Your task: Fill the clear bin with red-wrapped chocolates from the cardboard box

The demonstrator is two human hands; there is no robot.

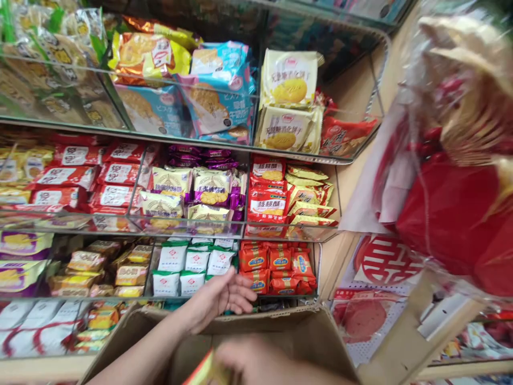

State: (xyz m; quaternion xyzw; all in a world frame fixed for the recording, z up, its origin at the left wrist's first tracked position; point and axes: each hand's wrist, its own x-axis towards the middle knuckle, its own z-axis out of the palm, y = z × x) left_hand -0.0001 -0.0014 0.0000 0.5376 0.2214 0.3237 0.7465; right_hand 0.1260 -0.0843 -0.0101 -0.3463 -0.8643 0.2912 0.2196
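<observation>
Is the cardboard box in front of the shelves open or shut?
Open: the cardboard box shows its inside walls, and the blurred right hand holds a yellow packet at the opening.

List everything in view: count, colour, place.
Shelf fronts: several, clear, left to centre.
Green-topped packets: several, white, lower centre.
Oval-labelled packets: several, orange-red, right of those.
Other shelf packets: many, mixed colours, throughout.
Plastic-wrapped bundle: one, red and beige, upper right.
Flat decorations: several, red, lower right.
Cardboard box: one, brown, bottom centre.
Loose packet: one, yellow and red, in right hand.
Left hand: one, bare, open, centre.
Right hand: one, bare, blurred, bottom centre.
</observation>
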